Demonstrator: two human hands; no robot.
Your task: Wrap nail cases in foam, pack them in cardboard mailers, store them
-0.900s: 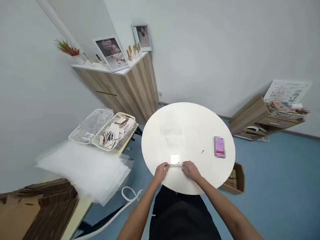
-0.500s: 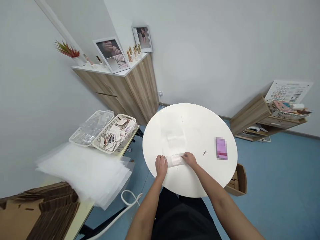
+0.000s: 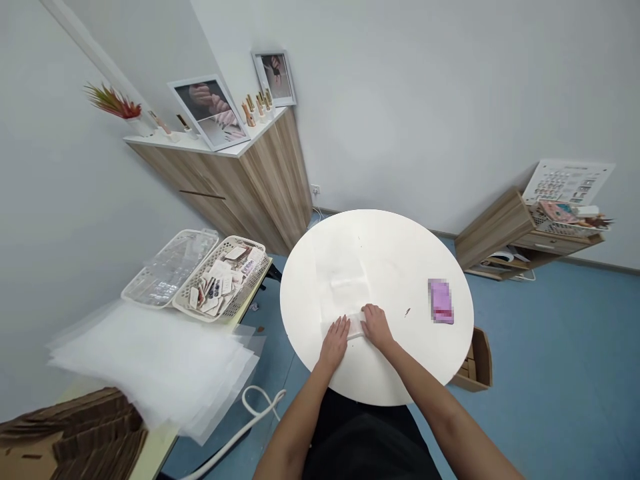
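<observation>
A transparent plastic bag lies flat on the round white table, and its near end is folded into a small packet between my hands. My left hand rests flat on the plastic with its fingers spread. My right hand presses on the packet with its fingers bent over the fold. To the right, a pink package, pixelated in the picture, lies apart from both hands, with a small dark speck nearer to them.
At left, a table holds a transparent lidded tray, a beige basket of cards, and stacked plastic sheets. Flattened cardboard lies at bottom left. A wooden cabinet, a cardboard box, and a low shelf surround the table.
The plastic has been folded over into a shorter packet. My left hand has moved from its left end onto the sheet beside it, and my right hand now presses on the fold.
</observation>
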